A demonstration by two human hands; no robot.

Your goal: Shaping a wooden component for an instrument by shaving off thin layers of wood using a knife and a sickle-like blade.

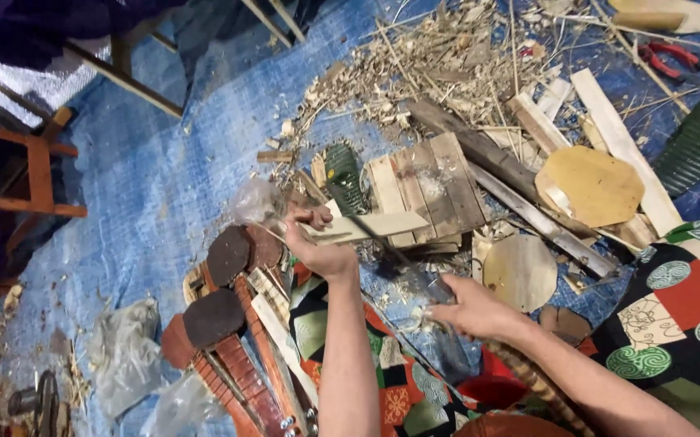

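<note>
Packaging only, no labels, signs or screens: a clear bag (254, 201) lies crumpled on the blue tarp (164, 178), just left of the left hand (317, 243). Grey-clear bag (123, 356) sits lower left on the tarp, wrinkled, beside the dark wooden pieces. Another clear bag (178, 405) lies at the bottom edge just right of it, partly under those pieces; contents of all three cannot be told.

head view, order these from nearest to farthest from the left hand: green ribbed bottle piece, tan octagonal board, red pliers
From the left hand:
1. green ribbed bottle piece, just above it
2. tan octagonal board, far to the right
3. red pliers, top right corner
</note>
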